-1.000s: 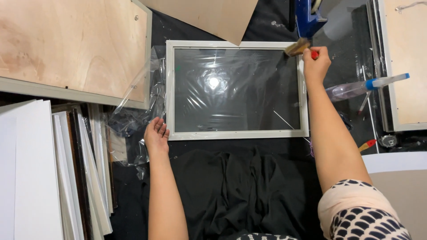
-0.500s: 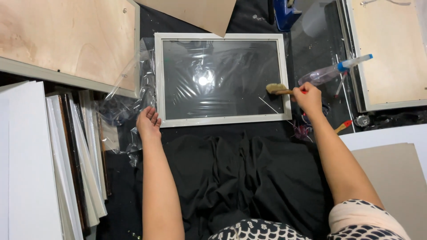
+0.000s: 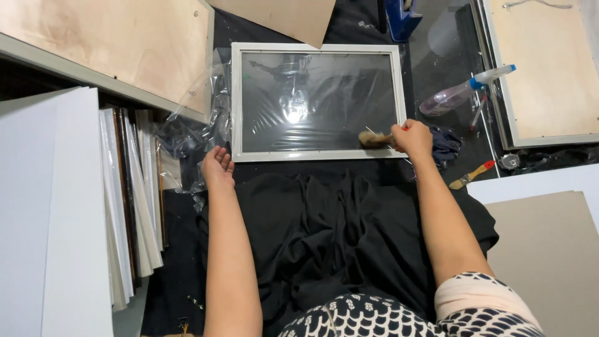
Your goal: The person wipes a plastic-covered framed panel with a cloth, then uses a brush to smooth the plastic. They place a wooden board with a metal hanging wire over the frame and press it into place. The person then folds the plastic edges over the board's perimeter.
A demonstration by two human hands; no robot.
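— What did the head camera show on the bench?

— A picture frame (image 3: 318,103) lay flat on a black cloth (image 3: 324,224), its pale border around a dark, shiny pane that threw back a bright glare near the middle. The person sat below it, both forearms stretched up across the cloth.

— And the right hand?

— The right hand (image 3: 413,137) was at the frame's lower right corner, fingers clenched around the handle of a small brush (image 3: 374,138). The bristles lay on the pane just inside the bottom rail, pointing left.

— The left hand?

— The left hand (image 3: 218,167) rested at the frame's lower left corner, just outside the border. Its fingers were loosely curled and released, grasping nothing; I could not tell whether it touched the frame's edge. Crumpled clear plastic wrap (image 3: 187,134) lay just beside it.

— What else lay around?

— To the right of the frame were a spray bottle (image 3: 465,92) lying on its side, a dark rag (image 3: 446,146) near the right hand, and a second brush with a red tip (image 3: 472,174). A plywood board (image 3: 106,47) sat upper left, another framed board (image 3: 546,68) upper right, and a row of stacked boards on edge (image 3: 128,200) stood along the left.
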